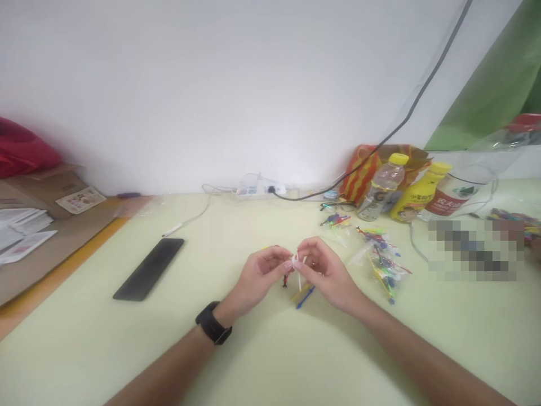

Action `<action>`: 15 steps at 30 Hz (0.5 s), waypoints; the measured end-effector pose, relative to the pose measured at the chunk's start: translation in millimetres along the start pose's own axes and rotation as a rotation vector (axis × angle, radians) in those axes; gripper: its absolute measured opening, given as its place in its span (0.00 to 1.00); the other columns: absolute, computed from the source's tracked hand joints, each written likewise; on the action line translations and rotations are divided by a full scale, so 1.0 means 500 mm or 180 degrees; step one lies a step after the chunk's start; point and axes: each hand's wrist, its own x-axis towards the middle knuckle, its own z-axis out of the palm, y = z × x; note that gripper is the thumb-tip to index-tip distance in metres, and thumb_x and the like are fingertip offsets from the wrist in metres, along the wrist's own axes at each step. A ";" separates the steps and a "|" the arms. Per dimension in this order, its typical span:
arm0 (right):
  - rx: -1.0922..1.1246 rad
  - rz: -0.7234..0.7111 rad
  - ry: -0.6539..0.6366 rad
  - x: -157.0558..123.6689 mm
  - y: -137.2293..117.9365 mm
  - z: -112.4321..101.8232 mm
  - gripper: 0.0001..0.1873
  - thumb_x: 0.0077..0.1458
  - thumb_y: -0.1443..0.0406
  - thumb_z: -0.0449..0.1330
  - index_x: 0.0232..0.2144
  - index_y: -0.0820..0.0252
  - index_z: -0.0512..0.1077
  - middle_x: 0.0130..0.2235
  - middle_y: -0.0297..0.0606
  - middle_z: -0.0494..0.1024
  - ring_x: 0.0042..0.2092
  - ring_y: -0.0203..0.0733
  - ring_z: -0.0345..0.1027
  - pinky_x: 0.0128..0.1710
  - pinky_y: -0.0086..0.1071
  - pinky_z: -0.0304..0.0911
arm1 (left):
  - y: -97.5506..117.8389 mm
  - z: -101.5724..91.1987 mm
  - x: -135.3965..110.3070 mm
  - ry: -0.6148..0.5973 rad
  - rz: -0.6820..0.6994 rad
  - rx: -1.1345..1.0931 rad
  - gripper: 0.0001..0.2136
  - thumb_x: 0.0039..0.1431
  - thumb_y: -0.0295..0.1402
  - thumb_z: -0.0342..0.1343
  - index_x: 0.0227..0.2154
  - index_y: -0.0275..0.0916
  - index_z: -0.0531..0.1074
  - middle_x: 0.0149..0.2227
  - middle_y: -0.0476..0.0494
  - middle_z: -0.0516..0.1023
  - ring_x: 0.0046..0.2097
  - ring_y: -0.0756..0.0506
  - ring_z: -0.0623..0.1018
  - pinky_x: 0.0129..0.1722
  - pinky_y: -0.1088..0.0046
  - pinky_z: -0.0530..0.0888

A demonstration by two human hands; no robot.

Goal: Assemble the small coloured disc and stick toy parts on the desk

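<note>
The left hand [265, 277] and right hand [323, 272], curled nearly closed, together pinch a small white piece [300, 280]. Just beneath them lies a blue arrow [305, 298]; bagged colorful parts [384, 266] sit beyond the right hand, a black phone [149, 269] beyond the left.

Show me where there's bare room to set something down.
Bare tabletop lies between the black phone and the left hand, and between the forearms. It's crowded beyond and right of the right hand: bagged plastic pieces, yellow-capped bottles.

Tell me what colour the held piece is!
The held piece is white; see the head view.
</note>
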 end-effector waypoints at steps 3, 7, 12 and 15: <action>-0.0136 -0.0020 0.0012 -0.002 0.000 -0.001 0.16 0.63 0.52 0.63 0.44 0.54 0.66 0.38 0.35 0.72 0.34 0.38 0.68 0.31 0.31 0.64 | -0.001 -0.001 0.000 -0.0041 -0.0013 -0.0014 0.10 0.62 0.38 0.66 0.41 0.38 0.78 0.41 0.42 0.78 0.42 0.45 0.77 0.40 0.70 0.76; -0.0570 -0.0445 0.0240 -0.009 0.002 -0.008 0.11 0.66 0.57 0.59 0.47 0.53 0.66 0.42 0.38 0.73 0.32 0.37 0.66 0.34 0.35 0.67 | -0.001 -0.003 0.000 -0.0042 -0.0092 -0.0137 0.10 0.63 0.38 0.65 0.42 0.37 0.77 0.38 0.42 0.78 0.40 0.45 0.77 0.39 0.69 0.76; -0.1102 -0.1404 0.0629 -0.023 0.005 -0.006 0.20 0.67 0.62 0.57 0.59 0.47 0.59 0.62 0.48 0.64 0.39 0.40 0.70 0.41 0.43 0.71 | -0.001 -0.004 0.001 -0.0069 -0.0148 -0.0183 0.10 0.65 0.38 0.63 0.42 0.37 0.77 0.37 0.43 0.77 0.37 0.47 0.76 0.39 0.69 0.75; -0.1082 -0.1272 0.0614 -0.026 0.007 -0.008 0.21 0.68 0.60 0.56 0.60 0.47 0.58 0.55 0.46 0.71 0.37 0.41 0.69 0.36 0.39 0.69 | -0.004 -0.005 0.001 -0.0072 -0.0150 -0.0215 0.10 0.65 0.38 0.63 0.42 0.37 0.77 0.37 0.43 0.78 0.37 0.47 0.76 0.39 0.69 0.74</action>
